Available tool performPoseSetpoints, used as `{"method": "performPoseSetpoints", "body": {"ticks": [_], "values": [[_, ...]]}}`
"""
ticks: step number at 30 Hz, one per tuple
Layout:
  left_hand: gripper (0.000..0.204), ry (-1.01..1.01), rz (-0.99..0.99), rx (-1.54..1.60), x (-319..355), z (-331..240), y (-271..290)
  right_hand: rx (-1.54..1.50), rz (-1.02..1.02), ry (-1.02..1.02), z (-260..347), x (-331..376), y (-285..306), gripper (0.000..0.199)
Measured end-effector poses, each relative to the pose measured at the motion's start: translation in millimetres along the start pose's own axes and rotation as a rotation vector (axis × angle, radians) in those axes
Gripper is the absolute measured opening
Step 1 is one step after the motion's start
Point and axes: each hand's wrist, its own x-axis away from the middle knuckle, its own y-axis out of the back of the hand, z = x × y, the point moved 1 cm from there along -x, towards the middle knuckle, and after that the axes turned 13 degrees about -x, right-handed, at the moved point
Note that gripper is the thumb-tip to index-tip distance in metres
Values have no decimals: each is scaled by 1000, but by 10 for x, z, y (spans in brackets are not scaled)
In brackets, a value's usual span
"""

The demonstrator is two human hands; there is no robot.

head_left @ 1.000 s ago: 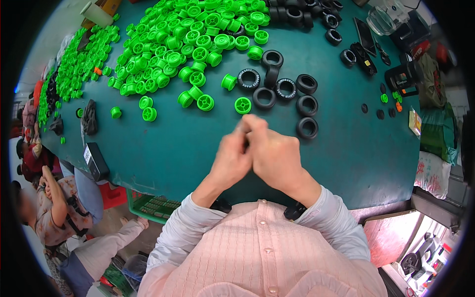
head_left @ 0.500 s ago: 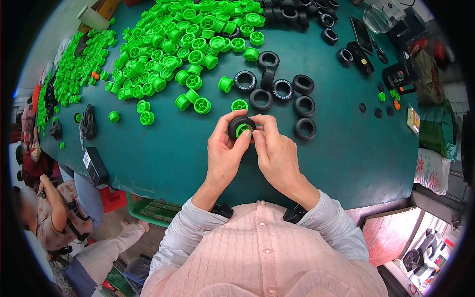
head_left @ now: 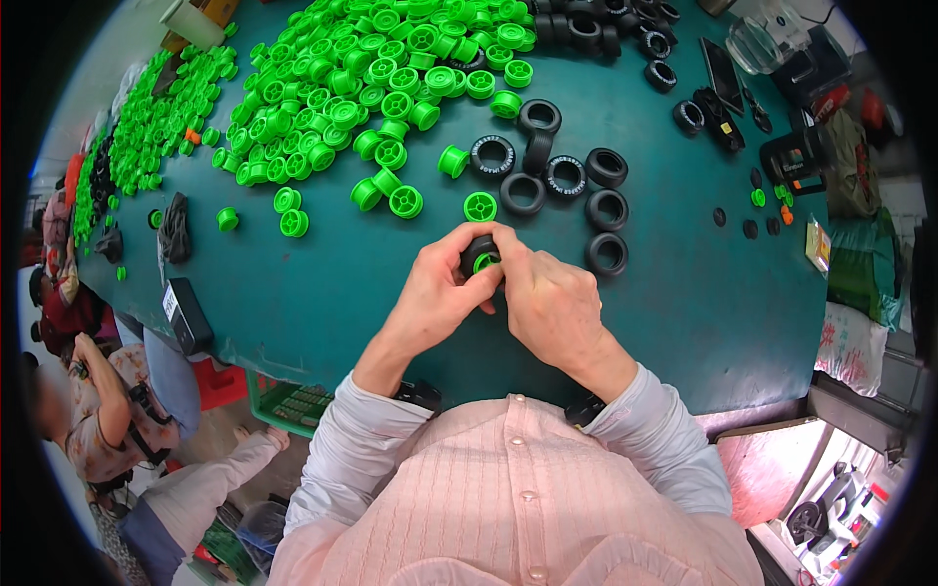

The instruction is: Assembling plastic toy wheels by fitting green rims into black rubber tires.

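My left hand [head_left: 435,293] and my right hand [head_left: 549,305] meet over the dark teal table [head_left: 322,293] and both grip one small black toy tyre with a green hub [head_left: 481,256] inside it. The fingers cover most of the tyre. Just beyond the hands lies a loose green hub [head_left: 480,206]. Several loose black tyres [head_left: 572,181] lie to the right of it. A big heap of green hubs [head_left: 371,68] fills the far left of the table.
A second strip of green hubs [head_left: 147,137] runs along the left edge. More black tyres [head_left: 606,24] sit at the far side. A phone [head_left: 721,73], dark tools and bags are at the right. A person [head_left: 107,410] sits low left, beside the table.
My hands were clasped together a second ago. They opened around a black tyre with a green hub and now hold it a little lower, nearer my body.
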Motion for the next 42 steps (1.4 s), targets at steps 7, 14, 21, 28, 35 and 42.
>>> {"method": "performPoseSetpoints", "body": {"ticks": [7, 14, 21, 28, 35, 42], "values": [[44, -166, -317, 185, 18, 76, -262, -99, -90, -182, 48, -37, 17, 37], [38, -122, -267, 224, 0, 64, -223, 5, -99, -165, 82, -74, 2, 37], [36, -127, -287, 110, 10, 121, -239, 111, -40, -94, 94, -75, -12, 43], [37, -58, -119, 50, 22, 35, -126, 178, 10, 44, -10, -34, 6, 46], [42, 36, -34, -34, -35, 13, -116, 150, 62, 26, -81, 51, 31, 46], [40, -136, -327, 102, 7, 89, -326, 46, -58, -128, 44, 4, 40, 40]]}}
